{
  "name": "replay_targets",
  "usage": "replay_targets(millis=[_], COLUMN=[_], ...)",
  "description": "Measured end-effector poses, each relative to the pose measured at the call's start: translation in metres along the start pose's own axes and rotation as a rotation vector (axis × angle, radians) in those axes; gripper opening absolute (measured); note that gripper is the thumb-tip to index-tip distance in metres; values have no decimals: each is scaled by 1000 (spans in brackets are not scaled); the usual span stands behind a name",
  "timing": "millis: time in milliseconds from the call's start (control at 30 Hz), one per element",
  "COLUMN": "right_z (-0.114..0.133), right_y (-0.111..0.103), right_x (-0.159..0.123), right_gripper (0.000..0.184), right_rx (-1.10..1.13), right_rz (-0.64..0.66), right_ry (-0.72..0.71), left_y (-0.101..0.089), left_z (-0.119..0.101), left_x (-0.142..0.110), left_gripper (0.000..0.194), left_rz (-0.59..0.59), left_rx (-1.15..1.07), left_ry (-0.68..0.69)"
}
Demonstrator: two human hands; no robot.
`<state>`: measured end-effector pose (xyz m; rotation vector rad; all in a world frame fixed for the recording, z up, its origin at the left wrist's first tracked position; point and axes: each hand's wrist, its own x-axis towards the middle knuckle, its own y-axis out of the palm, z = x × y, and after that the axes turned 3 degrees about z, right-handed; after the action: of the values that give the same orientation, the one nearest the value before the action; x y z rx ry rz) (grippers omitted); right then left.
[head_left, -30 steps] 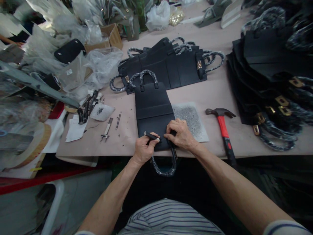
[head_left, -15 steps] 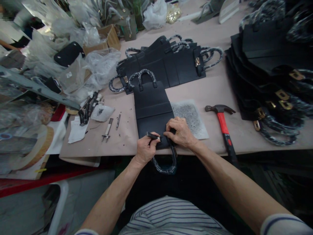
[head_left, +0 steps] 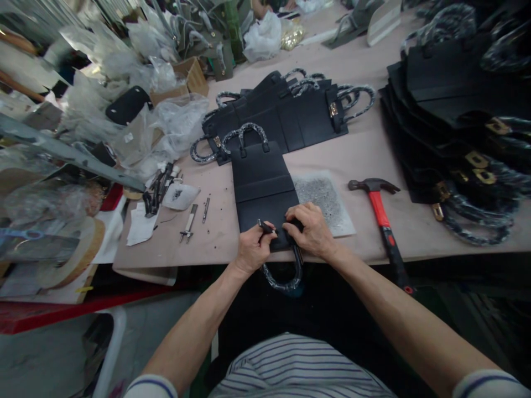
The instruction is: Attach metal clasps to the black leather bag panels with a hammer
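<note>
A flat black handbag piece [head_left: 265, 174] lies at the table's front edge. Its far handle [head_left: 254, 128] is wrapped in clear film, and its near handle [head_left: 283, 284] hangs over the edge. Close to the bag's near end, my left hand [head_left: 254, 247] pinches a short black stick-like piece [head_left: 262, 225]; its exact kind does not show. My right hand [head_left: 311, 229] is curled over the bag's near right corner, with a dark part of the bag between thumb and fingers. The fingers hide most of that part.
A claw hammer [head_left: 379, 213] lies to the right, beside a speckled white sheet [head_left: 326, 202]. More black bag pieces [head_left: 286, 113] lie behind, and a tall stack [head_left: 448, 83] stands at right. Small metal tools [head_left: 189, 224], paper and plastic bags [head_left: 178, 119] are on the left.
The view has shifted slightly, so things on the left sit a little farther right. Both hands keep their grips at the same end of the bag.
</note>
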<state>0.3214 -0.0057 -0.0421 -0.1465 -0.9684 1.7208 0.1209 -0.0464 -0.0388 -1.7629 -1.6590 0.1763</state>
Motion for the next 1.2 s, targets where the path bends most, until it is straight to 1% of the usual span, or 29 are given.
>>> replay_targets(millis=[133,367,467,567,667,767,867,933,1000,1067,1200], right_z=[2,0,1,-6,-21,-42,-61,-70,-76,-81,-83], right_y=[0,-2,-9,-25,-47,-68,-81,-85,-87,-86,-84], right_x=[-7,-8,-13,-24,-40,-60,-79,-88,-92,-93,-90], right_gripper=[8,12,14,15,17,19,25,32,39,43,42], right_rx=[-13,-10,-41,-109,-212,-378,-581,-668,-690,-679,-681], right_rz=[-24,-8,-1,-73,-166,-230,-218,-186,-172,-169,-199], right_ry=[3,9,20,59,117,227,384,476,531,557,580], left_y=[0,1,2,3,4,4,4,3,2,2,2], left_z=[2,2,1,2,4,5,6,5,5,6,9], left_x=[3,0,-1,-2,-3,-3,-3,-3,-2,0,4], left_gripper=[10,10,10,9,9,10,11,12,12,12,13], left_rz=[-2,12,20,17,9,3,11,23,31,35,41], left_rx=[-2,28,36,48,46,41,48,56,59,61,55], left_ry=[9,50,54,74,82,94,103,99,100,113,143])
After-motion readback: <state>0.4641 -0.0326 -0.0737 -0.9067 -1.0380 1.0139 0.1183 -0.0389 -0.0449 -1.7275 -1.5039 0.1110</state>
